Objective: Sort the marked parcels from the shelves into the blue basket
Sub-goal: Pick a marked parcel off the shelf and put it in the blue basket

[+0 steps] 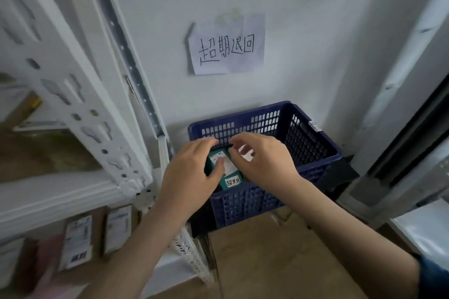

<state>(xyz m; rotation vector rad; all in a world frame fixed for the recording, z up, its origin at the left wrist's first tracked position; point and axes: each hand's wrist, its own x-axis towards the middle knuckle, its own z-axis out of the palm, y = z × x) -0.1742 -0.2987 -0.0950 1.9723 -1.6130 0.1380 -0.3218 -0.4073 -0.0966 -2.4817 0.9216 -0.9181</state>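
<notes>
A small green parcel [227, 176] with a white shipping label and a handwritten white tag sits just inside the near left corner of the blue basket [313, 143]. My left hand [192, 175] grips the parcel's left side, thumb across the label. My right hand [263, 159] curls over its right top edge, fingertips pinching the far end. Both hands hover over the basket's front rim. What lies on the basket's floor is mostly hidden by my hands.
The basket stands on a brown cardboard box [279, 262] against a white wall with a handwritten paper sign [227, 48]. White metal shelving [80, 114] fills the left, with labelled brown parcels [97, 235] on its lower shelf. A dark door frame [413, 133] is at right.
</notes>
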